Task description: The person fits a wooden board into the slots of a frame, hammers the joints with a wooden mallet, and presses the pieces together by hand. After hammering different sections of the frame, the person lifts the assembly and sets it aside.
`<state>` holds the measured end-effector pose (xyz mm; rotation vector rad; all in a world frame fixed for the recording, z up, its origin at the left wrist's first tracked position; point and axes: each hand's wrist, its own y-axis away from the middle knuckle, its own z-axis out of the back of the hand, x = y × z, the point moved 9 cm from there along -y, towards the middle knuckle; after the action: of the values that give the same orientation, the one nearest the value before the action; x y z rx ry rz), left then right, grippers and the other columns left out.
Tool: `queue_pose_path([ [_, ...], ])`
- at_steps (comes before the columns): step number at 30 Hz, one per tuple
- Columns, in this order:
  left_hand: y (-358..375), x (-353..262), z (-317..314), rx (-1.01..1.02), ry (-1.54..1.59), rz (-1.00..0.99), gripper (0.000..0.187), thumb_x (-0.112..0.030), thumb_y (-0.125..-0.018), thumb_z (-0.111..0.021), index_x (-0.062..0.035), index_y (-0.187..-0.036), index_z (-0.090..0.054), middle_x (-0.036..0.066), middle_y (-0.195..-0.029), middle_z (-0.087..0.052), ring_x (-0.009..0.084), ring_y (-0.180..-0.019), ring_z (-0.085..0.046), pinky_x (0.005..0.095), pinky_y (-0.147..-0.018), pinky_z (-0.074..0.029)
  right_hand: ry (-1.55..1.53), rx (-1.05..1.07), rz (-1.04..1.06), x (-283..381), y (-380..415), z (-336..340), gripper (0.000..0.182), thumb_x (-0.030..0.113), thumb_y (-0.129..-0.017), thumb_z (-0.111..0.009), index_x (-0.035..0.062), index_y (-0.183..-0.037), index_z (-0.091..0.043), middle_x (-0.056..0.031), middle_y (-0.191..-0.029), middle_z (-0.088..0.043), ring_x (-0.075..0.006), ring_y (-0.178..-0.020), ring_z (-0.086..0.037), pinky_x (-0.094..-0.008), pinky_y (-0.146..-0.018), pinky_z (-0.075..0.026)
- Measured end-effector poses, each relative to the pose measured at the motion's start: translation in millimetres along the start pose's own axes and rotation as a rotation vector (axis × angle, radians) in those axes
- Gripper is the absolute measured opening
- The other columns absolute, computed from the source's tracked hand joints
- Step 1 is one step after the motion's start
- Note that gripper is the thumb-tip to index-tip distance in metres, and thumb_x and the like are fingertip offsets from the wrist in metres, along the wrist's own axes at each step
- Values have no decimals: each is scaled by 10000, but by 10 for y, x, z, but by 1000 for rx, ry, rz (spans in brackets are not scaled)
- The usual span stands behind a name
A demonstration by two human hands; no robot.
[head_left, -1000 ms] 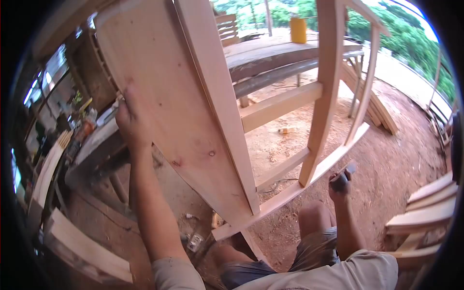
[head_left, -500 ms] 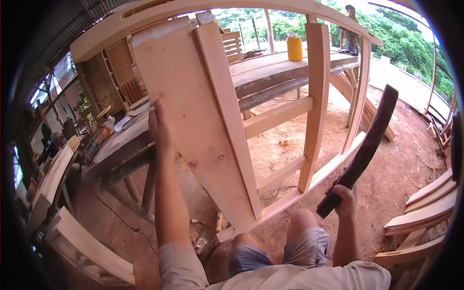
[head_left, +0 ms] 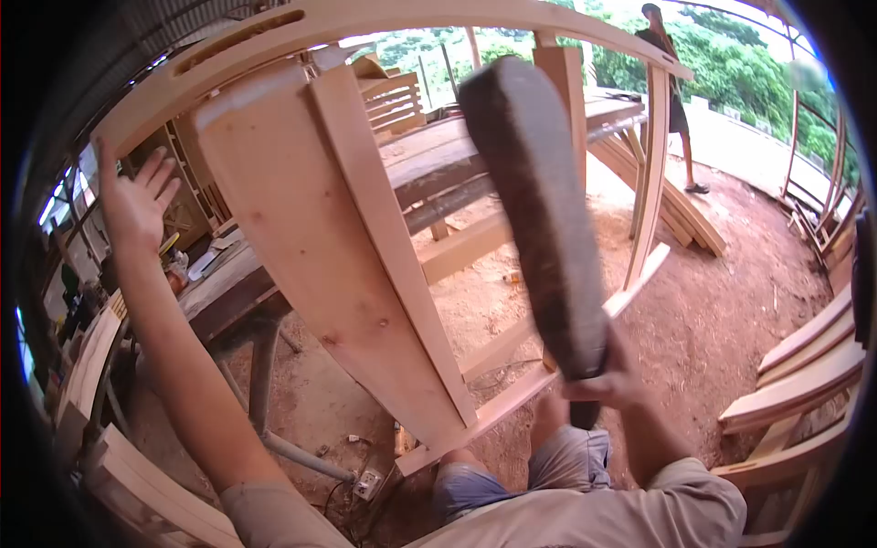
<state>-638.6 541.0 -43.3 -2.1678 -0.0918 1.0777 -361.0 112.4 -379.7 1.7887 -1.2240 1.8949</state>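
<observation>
A pale wooden frame (head_left: 402, 27) with a curved top rail stands in front of me, and a wide tapered board (head_left: 301, 247) is set into its left side. My right hand (head_left: 603, 379) grips the lower end of a dark wooden club (head_left: 539, 201), which is raised in front of the frame's middle opening. My left hand (head_left: 137, 201) is lifted off the board, fingers spread, holding nothing, to the left of the frame. My knees (head_left: 512, 466) are below the frame's bottom rail (head_left: 539, 370).
A heavy workbench (head_left: 228, 283) with tools stands behind the frame. Curved wooden parts (head_left: 795, 384) are stacked at right and more (head_left: 155, 484) at lower left. A person (head_left: 671, 82) stands at the far right on red dirt floor. Cables and a socket (head_left: 370, 482) lie by my knees.
My left hand has let go of the board's edge and swung up and left, open. My right hand has raised the dark club from low right up across the frame's middle.
</observation>
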Motion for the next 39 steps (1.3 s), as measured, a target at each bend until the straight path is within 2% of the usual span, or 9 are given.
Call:
queue_pose_path([
  [5,-13,214,-655,201,-24,110,1031,-743,-724,-615,-59,-1433,-315,218,-1324,-457,339,-1242,-452,487,-1044,-320,-210,493,-317,-864,184,-1130,899,69,-523,-875,-15,-1311,-450,-115,-1232,-560,-243,-1165,-504,-361,-1011,-390],
  [7,-39,194,-800,268,-69,93,1024,-752,-713,-621,-80,-1429,-329,209,-1306,-466,330,-1239,-453,473,-1045,-327,-319,497,-185,-1312,302,-1318,822,55,-559,-858,-11,-1287,-483,-91,-1196,-582,-222,-1121,-530,-354,-1002,-396],
  [11,-31,250,-1010,250,-20,4,1060,-763,-670,-655,-107,-1435,-325,178,-1385,-410,329,-1255,-450,451,-1067,-358,-360,618,-260,-1530,470,-1608,680,16,-612,-821,-4,-1225,-527,-56,-1107,-611,-175,-1043,-561,-319,-929,-441],
  [17,104,542,-904,233,2,25,977,-768,-779,-519,-87,-1445,-301,147,-1369,-449,298,-1270,-455,425,-1063,-376,-393,975,-542,-2002,1059,-2128,573,71,-657,-807,9,-1174,-566,-37,-1015,-624,-162,-976,-568,-298,-863,-456],
  [20,-18,624,-984,303,-13,37,967,-777,-779,-504,-67,-1419,-356,146,-1359,-469,281,-1257,-470,398,-1054,-383,-409,830,-383,-1913,849,-2182,673,73,-658,-805,9,-1251,-494,-41,-931,-629,-149,-849,-593,-281,-746,-483],
  [22,79,480,-1086,281,-115,-127,930,-776,-795,-482,-66,-1390,-409,146,-1317,-506,269,-1242,-484,385,-1029,-404,-362,984,-497,-1889,924,-2263,605,46,-685,-763,20,-1220,-482,-24,-857,-589,-108,-631,-536,-252,-530,-425],
  [29,164,504,-1119,158,-130,-31,885,-749,-829,-450,-84,-1409,-379,148,-1319,-492,268,-1221,-494,392,-997,-430,-359,1142,-596,-1685,910,-2820,585,118,-692,-764,24,-1198,-485,-19,-872,-584,-110,-662,-525,-258,-622,-435],
  [33,294,412,-1229,194,-167,-16,883,-748,-827,-444,-117,-1438,-346,145,-1328,-467,274,-1224,-483,389,-1004,-421,-367,1184,-596,-1490,891,-3282,432,236,-725,-739,31,-1054,-550,13,-603,-503,-88,-576,-476,-245,-554,-355],
  [39,209,332,-1172,83,-172,-121,797,-674,-851,-463,-115,-1412,-374,135,-1300,-481,263,-1214,-483,386,-998,-416,-393,1239,-653,-1012,1146,-3736,265,264,-724,-733,49,-811,-604,-3,-601,-522,-95,-588,-486,-269,-543,-373],
])
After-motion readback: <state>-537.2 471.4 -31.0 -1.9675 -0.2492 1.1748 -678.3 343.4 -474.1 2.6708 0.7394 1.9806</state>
